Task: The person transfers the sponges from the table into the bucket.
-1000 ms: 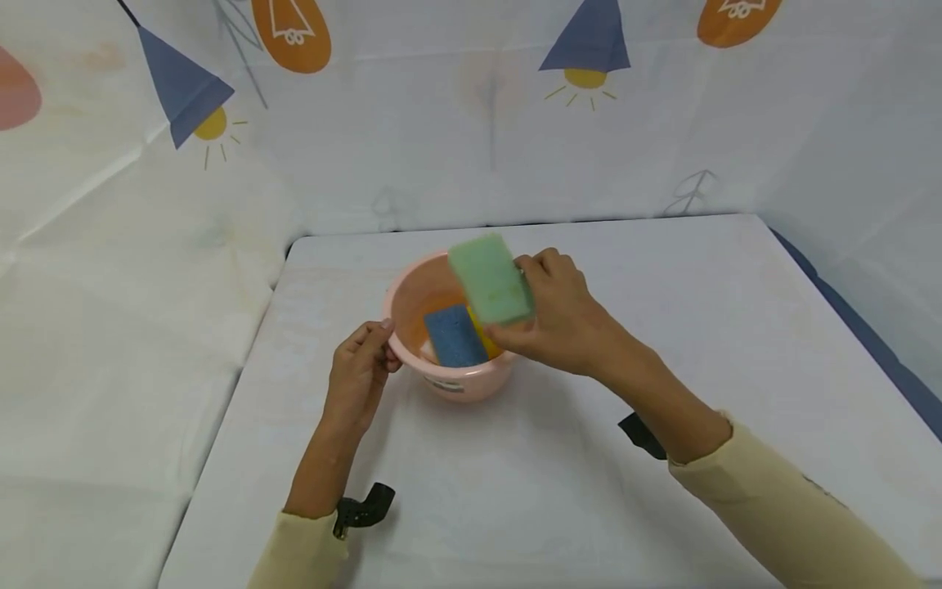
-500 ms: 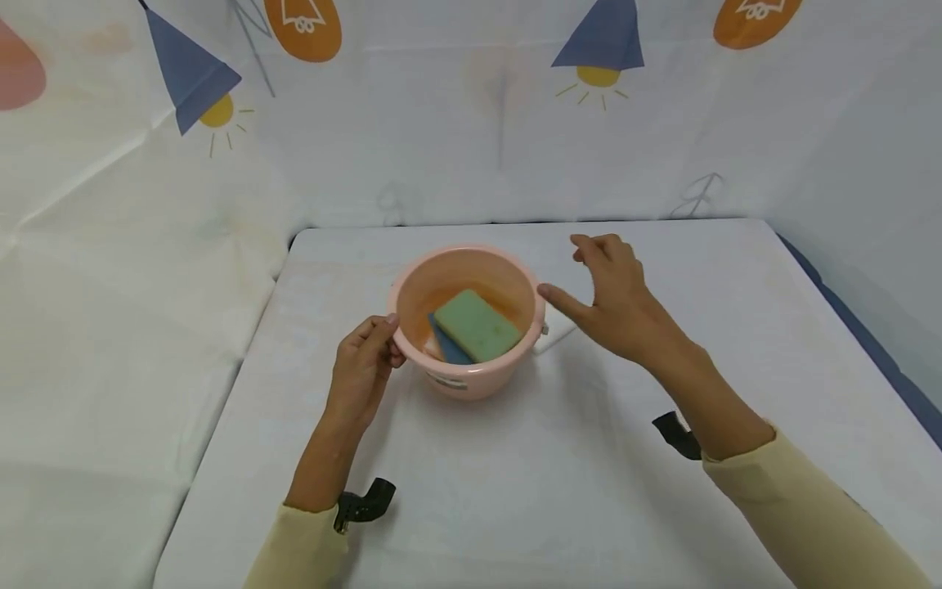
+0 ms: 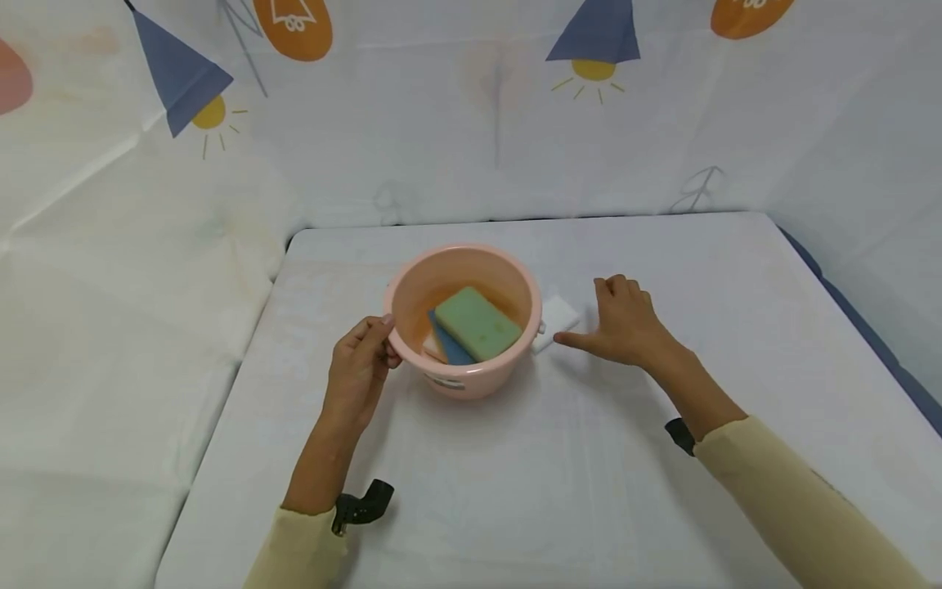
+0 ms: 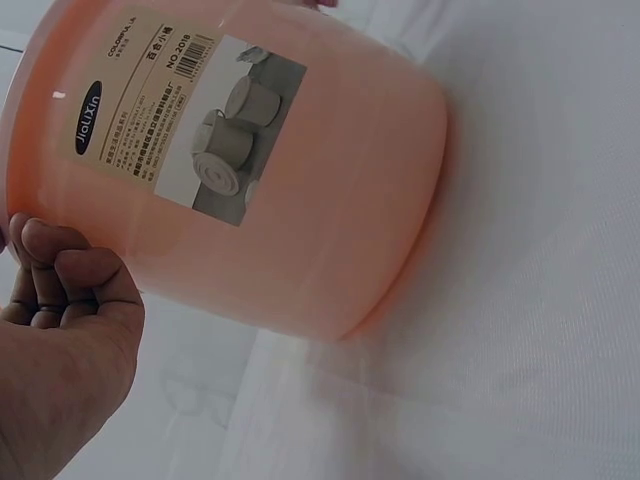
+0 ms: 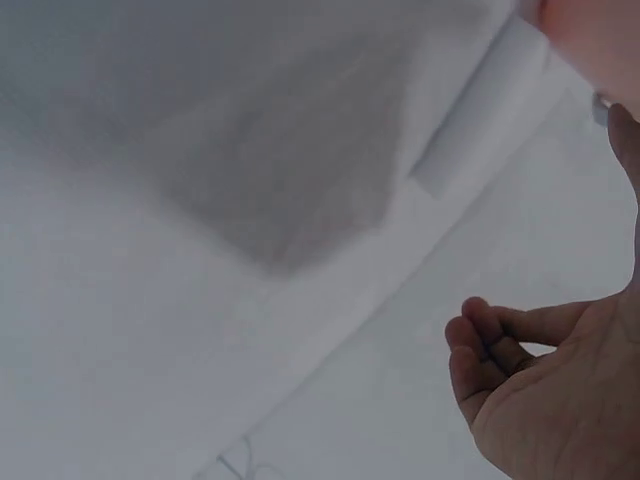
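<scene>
A pink bucket [image 3: 471, 380] stands on the table, its printed label [image 4: 190, 110] facing the left wrist camera. Inside it a green sponge [image 3: 478, 324] lies on top of a blue sponge [image 3: 450, 348], with a pale pinkish piece [image 3: 432, 347] beside them at the left. My left hand [image 3: 358, 368] pinches the bucket's left rim between thumb and curled fingers. To the right of the bucket, a white block [image 3: 558, 317] lies on the table, partly behind the bucket. Above and just right of that block is my right hand [image 3: 625, 323], thumb and fingers spread, holding nothing.
The white-covered table [image 3: 471, 491] extends around the bucket on all sides. A white cloth wall [image 3: 441, 147] printed with lamps rises behind its back edge. Black camera mounts [image 3: 364, 503] sit at both wrists.
The green sponge went from my right hand into the bucket, over the blue and yellow sponges. My right hand moved away rightward, then lower toward the white block. My left hand stayed on the rim.
</scene>
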Available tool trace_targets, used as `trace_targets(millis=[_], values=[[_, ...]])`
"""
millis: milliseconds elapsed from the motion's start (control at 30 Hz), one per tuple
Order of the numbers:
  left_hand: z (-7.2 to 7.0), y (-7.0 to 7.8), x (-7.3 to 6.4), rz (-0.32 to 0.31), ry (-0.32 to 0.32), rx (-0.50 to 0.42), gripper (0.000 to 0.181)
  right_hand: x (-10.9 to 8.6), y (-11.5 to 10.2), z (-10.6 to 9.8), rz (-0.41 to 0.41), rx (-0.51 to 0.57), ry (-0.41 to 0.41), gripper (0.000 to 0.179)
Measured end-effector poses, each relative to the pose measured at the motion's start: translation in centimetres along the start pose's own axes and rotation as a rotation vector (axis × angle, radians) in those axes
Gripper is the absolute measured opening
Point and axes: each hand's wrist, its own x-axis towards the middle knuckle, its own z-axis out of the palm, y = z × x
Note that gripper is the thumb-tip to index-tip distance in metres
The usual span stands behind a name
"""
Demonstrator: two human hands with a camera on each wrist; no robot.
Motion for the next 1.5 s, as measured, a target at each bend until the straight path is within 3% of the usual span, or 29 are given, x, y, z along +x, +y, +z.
trace_targets(millis=[300, 767, 1000, 1500], values=[[0.0, 0.0, 0.0, 0.004, 0.004, 0.002, 0.025, 0.5, -0.3, 3.2, 0.000, -0.032, -0.052, 0.119], [0.1, 0.0, -0.1, -0.002, 0.002, 0.010, 0.025, 1.0, -1.4, 5.6, 0.035, -0.046, 0.044, 0.103], [0.2, 0.2, -0.1, 0.004, 0.008, 0.012, 0.028, 0.5, -1.0, 4.4, 0.042, -0.026, 0.072, 0.103], [0.3, 0.2, -0.5, -0.003, 0.010, 0.021, 0.043, -2.0, 1.6, -0.9, 0.050, 0.027, 0.130, 0.102]])
